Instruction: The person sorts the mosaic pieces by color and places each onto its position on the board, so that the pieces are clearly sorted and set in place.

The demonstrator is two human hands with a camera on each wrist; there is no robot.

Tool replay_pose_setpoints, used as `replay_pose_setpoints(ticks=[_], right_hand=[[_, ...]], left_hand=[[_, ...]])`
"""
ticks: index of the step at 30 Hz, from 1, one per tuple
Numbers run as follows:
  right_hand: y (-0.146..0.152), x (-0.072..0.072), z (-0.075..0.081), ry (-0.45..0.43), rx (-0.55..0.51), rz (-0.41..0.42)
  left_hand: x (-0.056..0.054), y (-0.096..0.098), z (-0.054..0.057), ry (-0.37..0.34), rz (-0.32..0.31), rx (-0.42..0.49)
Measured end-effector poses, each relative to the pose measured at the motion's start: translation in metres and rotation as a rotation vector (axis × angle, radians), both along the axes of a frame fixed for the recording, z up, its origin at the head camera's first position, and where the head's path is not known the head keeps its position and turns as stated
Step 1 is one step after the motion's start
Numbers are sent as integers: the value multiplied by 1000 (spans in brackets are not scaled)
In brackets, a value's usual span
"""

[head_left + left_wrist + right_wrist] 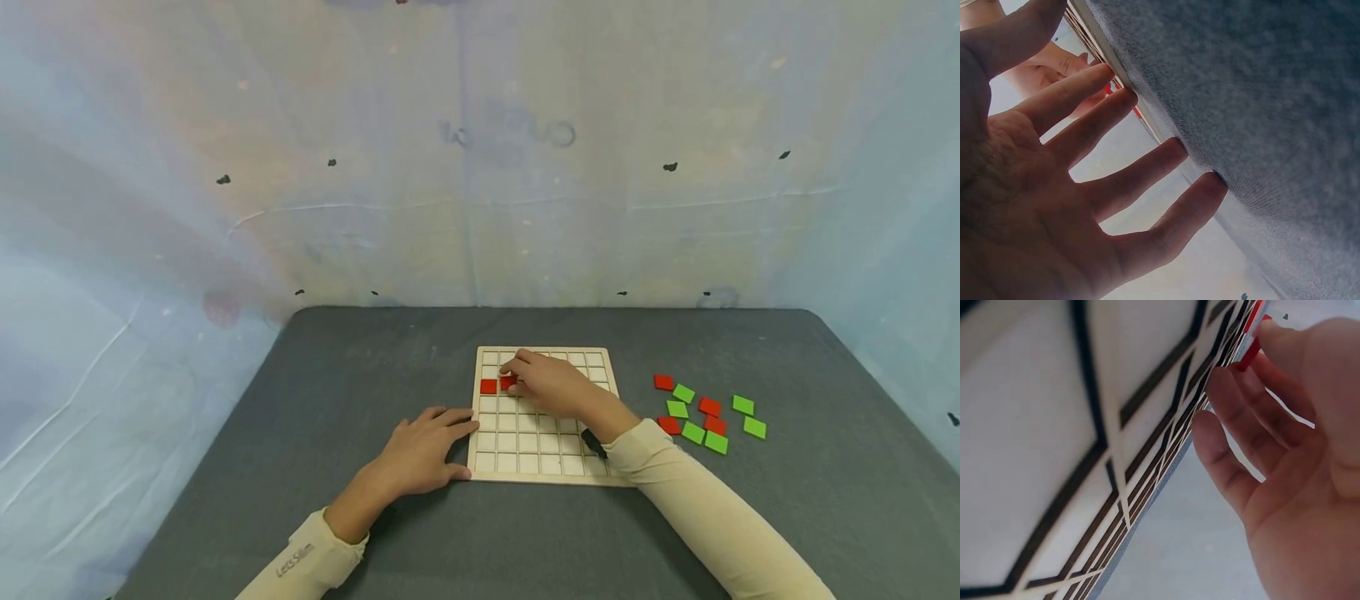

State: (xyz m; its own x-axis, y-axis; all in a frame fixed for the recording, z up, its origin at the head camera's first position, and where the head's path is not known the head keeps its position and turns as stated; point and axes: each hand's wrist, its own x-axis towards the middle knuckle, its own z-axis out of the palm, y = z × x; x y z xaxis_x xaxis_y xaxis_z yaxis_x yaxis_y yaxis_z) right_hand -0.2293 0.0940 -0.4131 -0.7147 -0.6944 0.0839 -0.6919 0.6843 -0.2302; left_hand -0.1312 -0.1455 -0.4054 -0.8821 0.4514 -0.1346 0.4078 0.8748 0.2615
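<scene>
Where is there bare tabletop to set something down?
The dark grey table is bare left of the left hand and behind the pale wooden grid board, up to the far edge. Red square tiles and green square tiles crowd the board's right side.

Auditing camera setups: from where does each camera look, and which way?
Head: on the head, facing forward and down at the grid board and loose tiles; left hand, right hand and sleeves show.
Left wrist: on that wrist, facing table and board edge; left hand near, right hand beyond.
Right wrist: on that wrist, facing along the board; right hand shows, pinching a red tile.
Head and right wrist share that tile.
</scene>
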Motion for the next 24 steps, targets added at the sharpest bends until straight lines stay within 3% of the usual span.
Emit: replay_pose_setpoints(ticks=[10, 17, 24], right_hand=[[-5, 0, -2, -8, 35, -46], [-4, 0, -4, 37, 22, -10], [-3, 0, -5, 18, 23, -17]], left_hand=[[1, 0, 1, 5, 6, 4], [2, 1, 1, 3, 5, 8], [1, 0, 0, 2, 7, 4]])
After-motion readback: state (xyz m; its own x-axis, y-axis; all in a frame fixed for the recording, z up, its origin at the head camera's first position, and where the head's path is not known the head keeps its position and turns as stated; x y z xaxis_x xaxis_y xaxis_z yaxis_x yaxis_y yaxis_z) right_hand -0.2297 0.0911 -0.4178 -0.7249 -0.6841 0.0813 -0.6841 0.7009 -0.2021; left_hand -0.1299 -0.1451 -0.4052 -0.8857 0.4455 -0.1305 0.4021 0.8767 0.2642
